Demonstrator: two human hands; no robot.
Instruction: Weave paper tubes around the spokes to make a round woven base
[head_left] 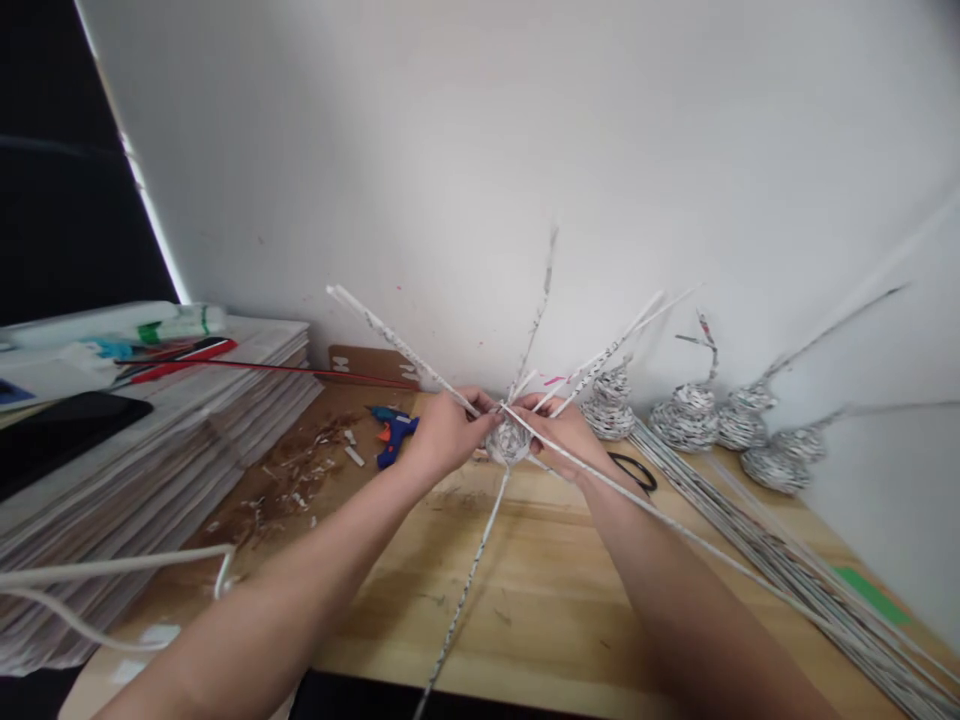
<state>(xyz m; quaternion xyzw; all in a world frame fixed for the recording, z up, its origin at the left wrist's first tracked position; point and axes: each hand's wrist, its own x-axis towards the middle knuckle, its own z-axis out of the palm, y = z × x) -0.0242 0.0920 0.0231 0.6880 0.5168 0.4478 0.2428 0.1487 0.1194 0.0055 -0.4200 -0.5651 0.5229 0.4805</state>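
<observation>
Over the wooden table (540, 600), both hands (450, 430) (564, 435) pinch a small woven paper vessel (508, 441), its inside hidden

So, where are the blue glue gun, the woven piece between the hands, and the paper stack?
Blue glue gun (400, 431): head view, on its body.
Woven piece (508, 441): head view, its rounded side.
Paper stack (225, 445): head view, layered edges.

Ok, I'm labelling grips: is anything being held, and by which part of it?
A woven paper piece: the left hand and right hand hold its upper sides, near where paper strips spread out.
</observation>
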